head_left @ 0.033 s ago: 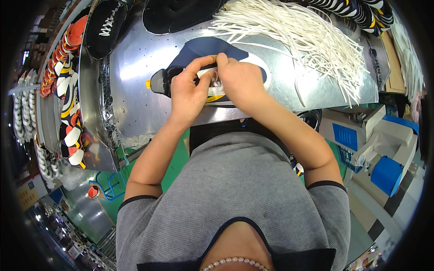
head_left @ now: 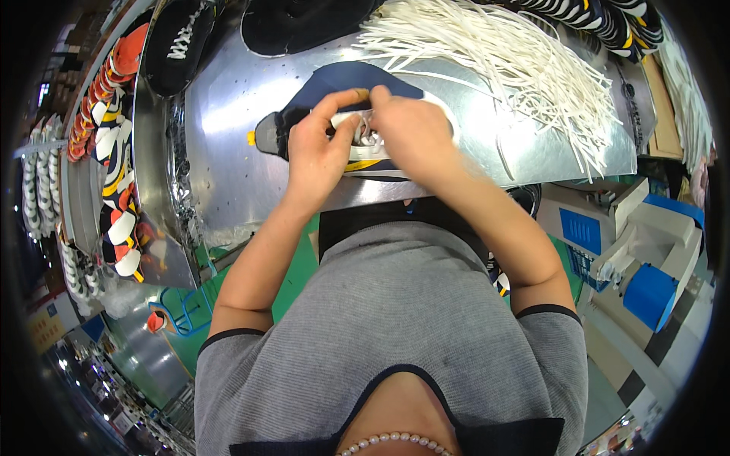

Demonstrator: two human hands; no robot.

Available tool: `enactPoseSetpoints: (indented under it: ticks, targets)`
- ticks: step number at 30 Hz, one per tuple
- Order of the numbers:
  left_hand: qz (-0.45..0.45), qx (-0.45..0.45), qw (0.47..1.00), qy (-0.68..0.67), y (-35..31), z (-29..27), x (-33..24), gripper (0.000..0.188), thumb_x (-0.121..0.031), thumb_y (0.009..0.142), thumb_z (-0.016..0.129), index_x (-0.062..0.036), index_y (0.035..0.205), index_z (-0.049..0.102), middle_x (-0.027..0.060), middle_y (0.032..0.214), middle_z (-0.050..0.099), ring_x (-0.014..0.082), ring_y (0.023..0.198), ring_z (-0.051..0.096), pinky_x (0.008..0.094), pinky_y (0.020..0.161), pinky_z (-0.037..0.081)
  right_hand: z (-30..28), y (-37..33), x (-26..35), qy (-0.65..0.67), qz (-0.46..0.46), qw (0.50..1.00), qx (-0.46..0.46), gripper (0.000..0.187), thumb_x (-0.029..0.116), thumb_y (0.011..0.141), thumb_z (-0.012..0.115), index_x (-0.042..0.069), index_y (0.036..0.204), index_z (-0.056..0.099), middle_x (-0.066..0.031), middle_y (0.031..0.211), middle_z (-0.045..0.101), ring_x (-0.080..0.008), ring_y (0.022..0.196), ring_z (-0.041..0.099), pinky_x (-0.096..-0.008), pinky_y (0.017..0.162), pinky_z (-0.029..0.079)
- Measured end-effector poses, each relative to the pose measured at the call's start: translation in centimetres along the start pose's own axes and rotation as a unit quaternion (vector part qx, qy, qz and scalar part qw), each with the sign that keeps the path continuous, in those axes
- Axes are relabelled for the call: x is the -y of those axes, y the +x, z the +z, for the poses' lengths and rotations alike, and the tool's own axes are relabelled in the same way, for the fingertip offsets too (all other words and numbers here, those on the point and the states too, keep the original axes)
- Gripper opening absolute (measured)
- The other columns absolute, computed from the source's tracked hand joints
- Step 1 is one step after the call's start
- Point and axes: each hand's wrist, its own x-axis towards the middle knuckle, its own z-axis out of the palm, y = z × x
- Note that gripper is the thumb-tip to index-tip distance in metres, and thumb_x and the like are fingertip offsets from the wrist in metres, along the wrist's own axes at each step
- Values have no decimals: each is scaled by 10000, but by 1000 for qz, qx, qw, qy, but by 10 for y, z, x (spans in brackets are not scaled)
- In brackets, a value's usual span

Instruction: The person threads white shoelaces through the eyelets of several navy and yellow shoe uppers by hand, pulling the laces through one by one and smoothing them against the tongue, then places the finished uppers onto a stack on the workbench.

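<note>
A shoe upper (head_left: 342, 78) in navy, black, white and yellow lies on the metal worktable in front of me. White shoelace (head_left: 368, 139) loops across its opening, between my hands. My left hand (head_left: 319, 148) grips the near left part of the upper, forefinger and thumb curved round the laced opening. Closed over the right side of the lacing is my right hand (head_left: 414, 137), its fingers bent in and pinching at the shoelace. Its fingertips are largely hidden, and the hand is slightly blurred.
A big heap of loose white laces (head_left: 494, 68) spreads over the table's far right. Black uppers (head_left: 300, 26) lie at the far edge, one with white lacing (head_left: 182, 38). Stacked orange, white and black pieces (head_left: 118, 182) line the left rack. Grey-and-blue equipment (head_left: 646, 251) stands at right.
My right hand has shifted slightly to the right and towards me. More of the white shoelace shows between the hands. My left hand stays in place.
</note>
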Motion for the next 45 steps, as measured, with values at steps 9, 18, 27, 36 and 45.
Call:
enactPoseSetpoints:
  ticks: [9, 18, 27, 36, 45]
  targets:
    - [-68, 15, 991, -111, 9, -7, -1, 290, -30, 949, 563, -30, 1232, 630, 99, 1191, 687, 133, 1015, 634, 273, 919, 495, -29, -11, -34, 276, 210, 935, 69, 313, 375, 838, 737, 61, 839, 731, -121, 708, 702, -319, 695, 695, -403, 661, 536]
    - [-1, -50, 999, -17, 3, 5, 6, 288, -83, 920, 606, -98, 1194, 691, 100, 1007, 705, 187, 826, 541, 308, 787, 481, -20, -6, -21, 154, 173, 969, 91, 288, 366, 831, 715, 78, 832, 732, -118, 744, 711, -323, 740, 701, -439, 667, 541]
    - [20, -56, 998, -2, 4, 4, 7, 285, -112, 926, 604, -120, 1197, 690, 95, 969, 690, 213, 843, 579, 328, 804, 485, -16, -23, -41, 406, 284, 868, -24, 292, 336, 849, 721, 47, 807, 708, -137, 685, 676, -329, 630, 651, -406, 604, 502]
    - [67, -67, 995, 19, 2, 6, 8, 284, -136, 930, 602, -130, 1201, 685, 105, 981, 691, 255, 886, 605, 362, 846, 487, -15, -18, -14, 158, 185, 968, 56, 286, 347, 823, 717, 63, 845, 739, -139, 724, 701, -323, 700, 691, -394, 635, 530]
    - [30, -21, 998, 59, 4, 0, 0, 481, -199, 845, 713, -140, 1311, 608, 174, 1007, 675, 314, 934, 620, 399, 874, 484, -21, -28, -25, 607, 309, 731, 23, 153, 167, 949, 674, 35, 1020, 643, 70, 656, 508, 7, 563, 391, -186, 473, 260]
